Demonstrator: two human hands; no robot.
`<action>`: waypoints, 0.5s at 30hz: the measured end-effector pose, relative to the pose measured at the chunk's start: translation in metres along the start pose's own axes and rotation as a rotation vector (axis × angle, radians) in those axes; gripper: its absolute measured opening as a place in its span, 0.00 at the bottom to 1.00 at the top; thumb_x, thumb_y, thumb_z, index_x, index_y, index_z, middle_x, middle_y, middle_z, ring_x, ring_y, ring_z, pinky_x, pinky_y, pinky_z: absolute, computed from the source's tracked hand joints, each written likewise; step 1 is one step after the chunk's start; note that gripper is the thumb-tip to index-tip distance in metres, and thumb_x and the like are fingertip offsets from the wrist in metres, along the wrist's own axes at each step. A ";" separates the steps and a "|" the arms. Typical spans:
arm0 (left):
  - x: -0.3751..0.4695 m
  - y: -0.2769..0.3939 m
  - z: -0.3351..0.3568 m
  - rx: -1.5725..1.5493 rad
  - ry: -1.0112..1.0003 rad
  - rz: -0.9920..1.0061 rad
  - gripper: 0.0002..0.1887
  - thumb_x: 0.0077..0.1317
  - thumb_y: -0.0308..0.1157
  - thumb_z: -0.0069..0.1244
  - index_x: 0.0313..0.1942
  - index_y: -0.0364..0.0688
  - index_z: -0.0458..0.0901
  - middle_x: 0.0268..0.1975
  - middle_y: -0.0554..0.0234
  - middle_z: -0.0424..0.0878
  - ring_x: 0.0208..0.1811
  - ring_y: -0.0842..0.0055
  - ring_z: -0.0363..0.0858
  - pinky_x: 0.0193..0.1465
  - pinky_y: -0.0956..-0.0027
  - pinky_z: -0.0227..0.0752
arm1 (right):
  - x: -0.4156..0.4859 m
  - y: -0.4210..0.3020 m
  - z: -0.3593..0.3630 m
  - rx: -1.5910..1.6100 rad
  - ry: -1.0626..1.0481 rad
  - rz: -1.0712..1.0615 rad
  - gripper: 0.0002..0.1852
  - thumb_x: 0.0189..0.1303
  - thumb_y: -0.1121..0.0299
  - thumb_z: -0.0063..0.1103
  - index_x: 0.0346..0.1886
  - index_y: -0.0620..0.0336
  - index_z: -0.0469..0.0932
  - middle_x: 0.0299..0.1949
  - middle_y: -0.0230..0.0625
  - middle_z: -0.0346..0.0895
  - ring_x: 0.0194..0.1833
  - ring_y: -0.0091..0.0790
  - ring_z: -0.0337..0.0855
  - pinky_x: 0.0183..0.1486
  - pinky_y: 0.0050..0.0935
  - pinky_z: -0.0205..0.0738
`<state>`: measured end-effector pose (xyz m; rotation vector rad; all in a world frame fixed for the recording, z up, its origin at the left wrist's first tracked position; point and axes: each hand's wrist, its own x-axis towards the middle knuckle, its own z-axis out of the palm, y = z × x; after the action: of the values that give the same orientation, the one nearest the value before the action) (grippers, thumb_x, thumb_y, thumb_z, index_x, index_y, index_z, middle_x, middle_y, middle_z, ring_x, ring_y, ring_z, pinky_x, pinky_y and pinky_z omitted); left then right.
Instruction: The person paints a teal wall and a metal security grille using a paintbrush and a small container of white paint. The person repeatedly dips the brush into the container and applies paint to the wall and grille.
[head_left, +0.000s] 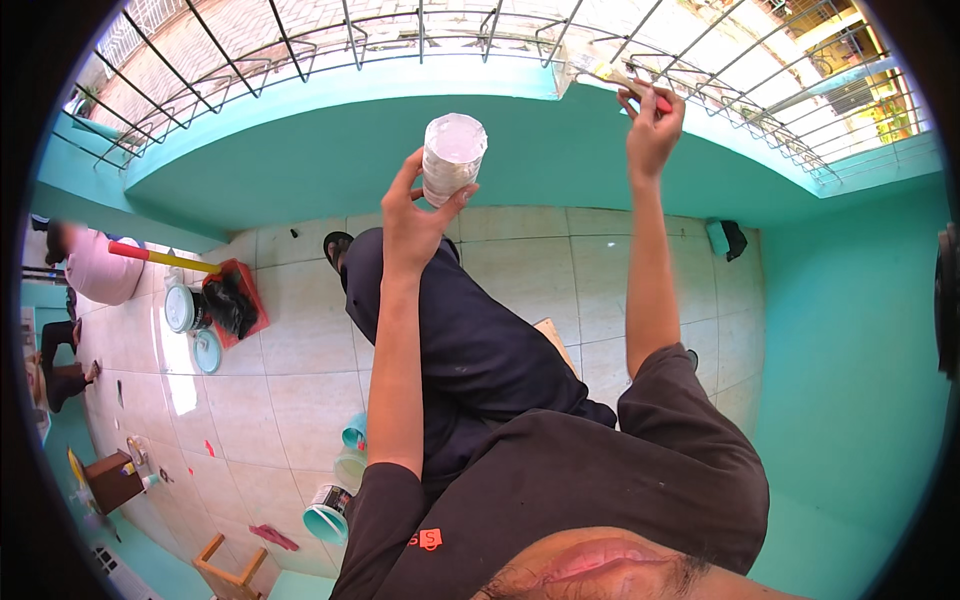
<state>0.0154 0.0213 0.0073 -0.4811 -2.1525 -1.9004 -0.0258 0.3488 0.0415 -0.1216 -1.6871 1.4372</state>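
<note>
My left hand (416, 217) grips a white cup (454, 169), its outside coated with dried paint. The cup is raised above my bent leg, in front of the turquoise wall (540, 150) below the window. Farther up at the right, my right hand (652, 131) holds a paintbrush (661, 103) with a red handle end. The brush's head points left toward the white window ledge (480, 82) and a pale corner post (564, 75). Glare hides whether the bristles touch it.
A black metal window grille (420, 34) runs above the ledge. On the tiled floor (300, 405) at left stand a red dustpan (259, 300), a paint bucket (180, 309) and several paint containers (324, 521). Other people (105, 266) sit at far left.
</note>
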 end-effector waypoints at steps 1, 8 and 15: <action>-0.001 -0.003 0.000 0.005 0.011 0.000 0.30 0.58 0.29 0.74 0.60 0.44 0.82 0.51 0.64 0.90 0.52 0.74 0.89 0.51 0.64 0.84 | -0.012 -0.006 -0.002 0.093 0.048 0.045 0.10 0.81 0.74 0.46 0.56 0.72 0.64 0.54 0.55 0.82 0.50 0.44 0.90 0.54 0.41 0.93; -0.001 -0.012 -0.001 0.000 0.183 0.015 0.27 0.61 0.30 0.73 0.60 0.40 0.81 0.51 0.64 0.88 0.54 0.75 0.86 0.51 0.66 0.82 | -0.105 -0.031 0.037 0.673 0.303 0.499 0.11 0.81 0.71 0.50 0.55 0.68 0.64 0.54 0.57 0.80 0.51 0.45 0.88 0.60 0.45 0.90; -0.004 -0.016 -0.009 -0.034 0.218 -0.027 0.28 0.64 0.25 0.70 0.63 0.37 0.78 0.60 0.61 0.83 0.60 0.74 0.83 0.57 0.64 0.82 | -0.121 -0.067 0.095 1.093 0.356 0.703 0.10 0.81 0.69 0.51 0.52 0.68 0.68 0.52 0.54 0.81 0.51 0.42 0.89 0.60 0.42 0.90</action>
<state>0.0126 0.0100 -0.0077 -0.2390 -1.9994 -1.9087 0.0141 0.1864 0.0379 -0.3468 -0.3972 2.4857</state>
